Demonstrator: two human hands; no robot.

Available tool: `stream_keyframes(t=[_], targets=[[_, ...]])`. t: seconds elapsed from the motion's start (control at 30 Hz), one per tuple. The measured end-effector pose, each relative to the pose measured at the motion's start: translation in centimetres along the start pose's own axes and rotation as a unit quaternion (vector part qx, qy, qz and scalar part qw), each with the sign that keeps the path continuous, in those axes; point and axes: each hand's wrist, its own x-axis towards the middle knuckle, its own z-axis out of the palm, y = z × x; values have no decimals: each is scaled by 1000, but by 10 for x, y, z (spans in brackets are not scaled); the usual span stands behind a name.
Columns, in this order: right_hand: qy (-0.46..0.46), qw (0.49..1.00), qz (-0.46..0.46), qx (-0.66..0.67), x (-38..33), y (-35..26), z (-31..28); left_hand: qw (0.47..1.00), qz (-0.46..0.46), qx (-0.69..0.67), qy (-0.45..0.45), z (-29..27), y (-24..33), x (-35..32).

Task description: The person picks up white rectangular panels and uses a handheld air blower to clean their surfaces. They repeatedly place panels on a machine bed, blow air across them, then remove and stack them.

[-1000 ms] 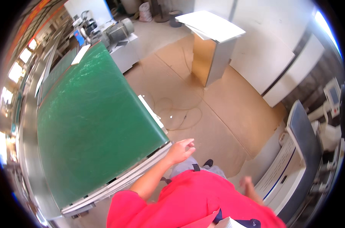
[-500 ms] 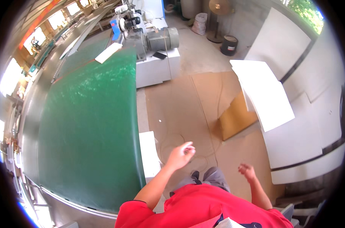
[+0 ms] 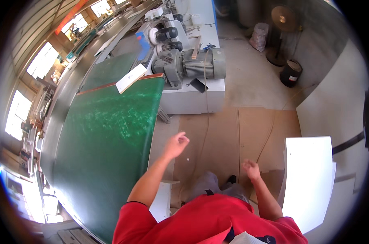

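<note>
My left hand (image 3: pixel 177 145) hangs in the air just right of the green conveyor belt (image 3: pixel 107 142), its fingers loosely bent and apart, holding nothing. Over the brown floor sheets, my right hand (image 3: pixel 250 168) is also empty, with fingers half curled and not pressed together. Neither hand touches anything. A stack of white panels (image 3: pixel 308 179) stands to the right of my right hand. On the far end of the belt lies a narrow white board (image 3: pixel 131 78).
Beyond the belt stands a machine with a grey motor (image 3: pixel 204 64); a black phone-like slab (image 3: pixel 199 85) lies beside it. A cable (image 3: pixel 207 122) trails over the cardboard sheets (image 3: pixel 217 138). A black bucket (image 3: pixel 291 73), a fan (image 3: pixel 283 20) and a white sack (image 3: pixel 259 36) stand far right.
My view has moved forward and turned, bringing the motor and belt end nearer. The panel stack now sits lower right, beside me. Both hands stay empty, swinging slightly.
</note>
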Motion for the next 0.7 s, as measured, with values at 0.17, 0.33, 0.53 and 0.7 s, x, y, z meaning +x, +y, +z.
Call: stream_keyframes(t=[0.17, 0.33, 0.53, 0.7], targets=[[-31, 991, -58, -113, 199, -182, 36, 984, -67, 89, 139, -88, -69, 163], [-12, 983, -106, -148, 382, -301, 101, 949, -96, 182, 240, -168, -169, 366], [66, 964, -98, -238, 593, -371, 189, 899, -224, 311, 211, -234, -288, 557], [169, 894, -93, -405, 715, -419, 245, 875, -234, 405, 123, -256, -287, 602]])
